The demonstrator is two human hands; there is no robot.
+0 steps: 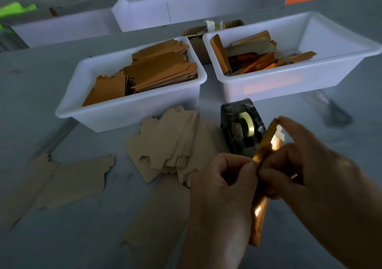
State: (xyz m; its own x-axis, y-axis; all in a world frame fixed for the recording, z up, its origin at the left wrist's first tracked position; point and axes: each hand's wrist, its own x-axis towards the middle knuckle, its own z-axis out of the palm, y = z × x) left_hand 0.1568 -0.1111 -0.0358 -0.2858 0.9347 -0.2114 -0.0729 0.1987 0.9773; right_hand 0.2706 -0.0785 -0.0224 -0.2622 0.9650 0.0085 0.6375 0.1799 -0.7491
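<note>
Both hands hold one folded, shiny gold-orange cardboard piece [260, 213], standing edge-on in front of me. My left hand [221, 196] grips its middle from the left with curled fingers. My right hand [306, 171] holds it from the right, with the forefinger and thumb pinching its top end, where a small strip of clear tape [279, 132] sticks out. A dark tape dispenser [240, 128] with a roll of clear tape stands just behind the hands.
A stack of flat brown cardboard blanks [169, 142] lies left of the dispenser; loose blanks [68, 182] lie further left. One white tub [115, 111] holds stacked blanks, another [289, 82] at the right holds folded pieces. White troughs [144, 14] stand at the back.
</note>
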